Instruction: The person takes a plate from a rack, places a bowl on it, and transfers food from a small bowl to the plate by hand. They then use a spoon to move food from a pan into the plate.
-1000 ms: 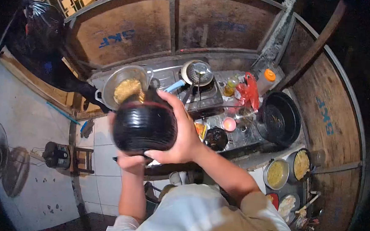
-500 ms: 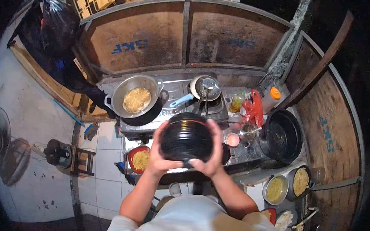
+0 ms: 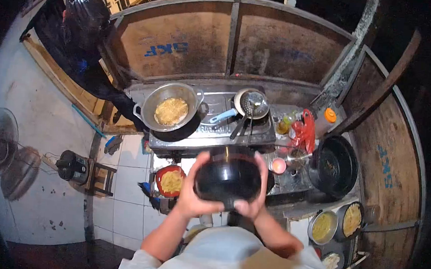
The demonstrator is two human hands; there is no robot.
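Between my two hands is a stack of black, glossy round dishes [image 3: 227,180], which look like bowls, held up in front of my body. My left hand [image 3: 195,195] is wrapped around its left side, thumb along the near edge. On the opposite side, my right hand [image 3: 257,198] grips it the same way, the two thumbs close together. Left of my left hand lies a red-rimmed dish of pale yellow strips [image 3: 171,181]. Beyond the stack is a gas stove [image 3: 175,144], bearing a large pot of frying food [image 3: 172,107] and a light pan with a blue handle [image 3: 222,116].
On the right are a red plastic bag [image 3: 303,132], an orange-lidded container [image 3: 329,115], a pink cup [image 3: 278,165] and a big black basin [image 3: 333,166]. Two bowls of food [image 3: 323,227] sit lower right. A rice cooker [image 3: 73,167] stands at left on a small stool.
The view has shifted, so the surroundings appear farther right and lower. My hands have tilted the black stack: its ridged rims showed before, and a smoother dark face shows now.
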